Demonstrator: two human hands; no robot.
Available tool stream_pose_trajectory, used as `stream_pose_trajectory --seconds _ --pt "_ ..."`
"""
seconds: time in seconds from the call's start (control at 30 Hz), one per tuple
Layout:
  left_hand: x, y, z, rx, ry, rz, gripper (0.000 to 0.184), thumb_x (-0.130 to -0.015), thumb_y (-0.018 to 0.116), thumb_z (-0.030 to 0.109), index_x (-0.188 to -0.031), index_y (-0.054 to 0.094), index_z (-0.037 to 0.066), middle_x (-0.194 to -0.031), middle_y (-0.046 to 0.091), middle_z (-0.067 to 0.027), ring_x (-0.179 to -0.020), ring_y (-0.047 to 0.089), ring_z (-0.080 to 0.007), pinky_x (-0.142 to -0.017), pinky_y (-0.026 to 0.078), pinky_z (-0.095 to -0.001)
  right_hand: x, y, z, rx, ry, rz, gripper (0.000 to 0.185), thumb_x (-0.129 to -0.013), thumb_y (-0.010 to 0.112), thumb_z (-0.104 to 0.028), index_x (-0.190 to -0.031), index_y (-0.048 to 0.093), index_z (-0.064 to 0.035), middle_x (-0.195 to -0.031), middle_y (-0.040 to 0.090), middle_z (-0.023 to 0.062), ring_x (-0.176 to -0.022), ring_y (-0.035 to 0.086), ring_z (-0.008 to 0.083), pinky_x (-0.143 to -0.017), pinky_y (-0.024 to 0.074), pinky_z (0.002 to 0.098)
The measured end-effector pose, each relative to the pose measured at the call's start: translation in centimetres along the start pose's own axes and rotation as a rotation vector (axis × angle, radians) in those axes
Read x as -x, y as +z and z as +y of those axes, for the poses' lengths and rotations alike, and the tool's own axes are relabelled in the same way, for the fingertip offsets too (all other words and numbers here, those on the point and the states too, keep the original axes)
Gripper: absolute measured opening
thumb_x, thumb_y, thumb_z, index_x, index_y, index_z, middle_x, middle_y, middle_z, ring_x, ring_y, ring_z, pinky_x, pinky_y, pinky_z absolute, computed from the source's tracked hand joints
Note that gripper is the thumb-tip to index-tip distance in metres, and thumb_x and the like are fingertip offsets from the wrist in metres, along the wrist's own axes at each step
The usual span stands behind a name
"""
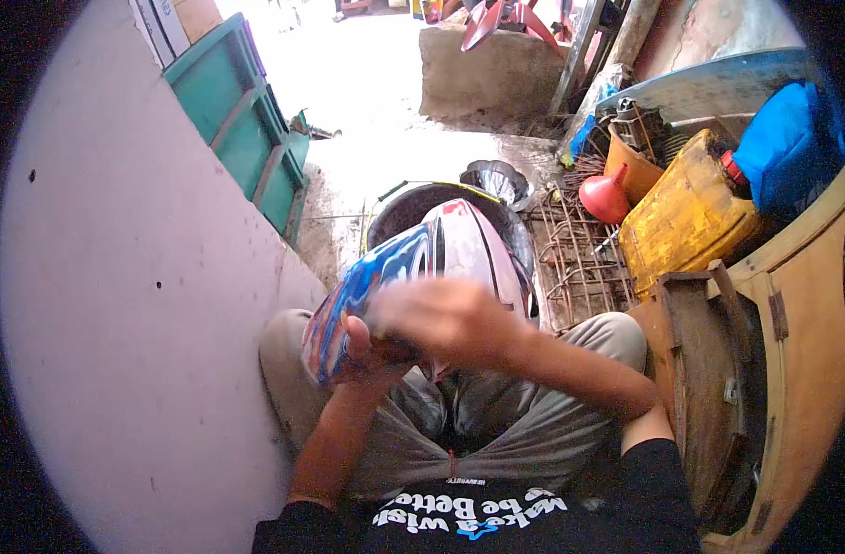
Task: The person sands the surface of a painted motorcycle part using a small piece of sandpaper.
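Clasps the painted shell [385,260] by its near end in the left hand [359,355], above the lap [533,406]. Reaches across that grip with the right hand [455,319], too blurred to tell open from closed. Extends the shell beyond the grip, over a dark tub [396,218], left of a red funnel [604,196].

A pale wall [145,305] rises at left beside green panels [242,134]; bright light washes the floor [335,189] beyond, toward a low wall [487,78].
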State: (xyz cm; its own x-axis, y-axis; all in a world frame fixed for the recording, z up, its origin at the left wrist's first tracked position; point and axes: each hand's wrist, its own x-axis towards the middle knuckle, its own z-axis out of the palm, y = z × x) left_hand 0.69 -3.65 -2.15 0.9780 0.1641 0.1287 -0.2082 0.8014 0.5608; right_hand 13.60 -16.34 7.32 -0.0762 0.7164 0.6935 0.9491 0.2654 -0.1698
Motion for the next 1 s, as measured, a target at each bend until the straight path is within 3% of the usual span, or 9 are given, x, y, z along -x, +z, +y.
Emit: stream_pose_trajectory --seconds 0.03,0.17,0.33,0.4,0.43,0.5,0.7,0.8,1.0 --pt "0.0 -0.1 0.1 -0.013 0.003 0.002 0.105 -0.077 0.07 0.083 -0.147 0.048 0.008 -0.14 0.057 -0.0086 -0.128 0.057 -0.0241 -0.107 0.049 -0.0417 -0.7 0.0 -1.9 0.068 -0.081 0.019 0.019 -0.092 0.064 -0.011 -0.109 0.071 -0.0077 -0.114 0.076 0.0097 -0.108 0.075 0.026 -0.091 0.0616 0.0393" --pt "-0.3 3.8 1.1 -0.157 0.068 0.111 0.117 -0.075 0.066 0.088 -0.156 0.037 0.008 -0.148 0.052 -0.0123 -0.13 0.057 -0.0281 -0.105 0.053 -0.0421 -0.7 -1.0 4.8 0.22 0.231 -0.056 0.021 -0.091 0.064 -0.012 -0.111 0.071 -0.0109 -0.108 0.076 0.0104 -0.094 0.076 0.0271 -0.082 0.0624 0.0377" --pt "-0.1 1.3 -0.2 -0.025 0.079 0.105 0.118 -0.076 0.065 0.088 -0.155 0.036 0.006 -0.149 0.05 -0.0124 -0.131 0.056 -0.0276 -0.105 0.053 -0.0438 -1.3 0.0 -0.9 0.05 -0.062 0.029 0.02 -0.091 0.065 -0.012 -0.109 0.074 -0.0109 -0.11 0.078 0.0074 -0.103 0.076 0.0228 -0.089 0.0616 0.0375" --pt "0.8 -0.2 -0.8 0.099 0.042 0.117 0.116 -0.076 0.065 0.088 -0.152 0.039 0.005 -0.148 0.051 -0.0122 -0.13 0.057 -0.0268 -0.103 0.054 -0.0441 -1.1 -0.7 0.7 0.05 0.048 -0.066 0.021 -0.09 0.066 -0.012 -0.11 0.074 -0.0111 -0.109 0.077 0.0079 -0.102 0.076 0.0232 -0.088 0.0617 0.038" --pt "-0.6 2.2 1.2 -0.175 0.057 0.012 0.116 -0.075 0.066 0.088 -0.152 0.039 0.005 -0.147 0.052 -0.0117 -0.127 0.059 -0.0265 -0.1 0.055 -0.0435 -1.2 -1.4 2.2 0.055 0.093 -0.113 0.022 -0.089 0.067 -0.012 -0.11 0.074 -0.0112 -0.109 0.077 0.0082 -0.101 0.076 0.0234 -0.087 0.0617 0.0382" --pt "-0.4 5.2 1.5 -0.204 0.101 0.121 0.116 -0.075 0.068 0.087 -0.152 0.04 0.004 -0.146 0.052 -0.0124 -0.125 0.061 -0.0259 -0.1 0.056 -0.0425 -1.0 -2.1 5.5 0.135 0.2 -0.06 0.021 -0.09 0.066 -0.012 -0.109 0.073 -0.0104 -0.109 0.077 0.0108 -0.096 0.077 0.0267 -0.081 0.0624 0.0406" --pt "-0.1 1.5 0.7 -0.181 0.071 0.041 0.108 -0.077 0.071 0.082 -0.15 0.042 0.008 -0.145 0.053 -0.011 -0.129 0.058 -0.0259 -0.105 0.053 -0.0442 -1.9 -0.3 -0.2 0.005 -0.081 -0.001 0.02 -0.094 0.062 -0.012 -0.111 0.072 -0.0079 -0.109 0.076 0.0111 -0.101 0.076 0.0261 -0.088 0.0619 0.0394" --pt "0.0 3.7 1.6 -0.152 0.031 0.07 0.103 -0.077 0.074 0.078 -0.148 0.045 0.011 -0.143 0.053 -0.0082 -0.131 0.056 -0.0242 -0.108 0.05 -0.0448 -1.7 -1.6 4.8 0.146 0.221 -0.162 0.022 -0.094 0.063 -0.012 -0.114 0.072 -0.0102 -0.111 0.076 0.0139 -0.101 0.075 0.026 -0.088 0.0609 0.0382" --pt "-0.2 -1.4 -2.1 -0.077 0.148 0.079 0.107 -0.077 0.074 0.079 -0.153 0.041 0.012 -0.146 0.052 -0.0088 -0.132 0.055 -0.0253 -0.107 0.051 -0.0453 -0.9 -0.7 -0.8 0.055 -0.003 -0.082 0.027 -0.094 0.062 -0.012 -0.119 0.072 -0.0091 -0.122 0.074 0.0117 -0.112 0.073 0.0255 -0.095 0.0595 0.0386"
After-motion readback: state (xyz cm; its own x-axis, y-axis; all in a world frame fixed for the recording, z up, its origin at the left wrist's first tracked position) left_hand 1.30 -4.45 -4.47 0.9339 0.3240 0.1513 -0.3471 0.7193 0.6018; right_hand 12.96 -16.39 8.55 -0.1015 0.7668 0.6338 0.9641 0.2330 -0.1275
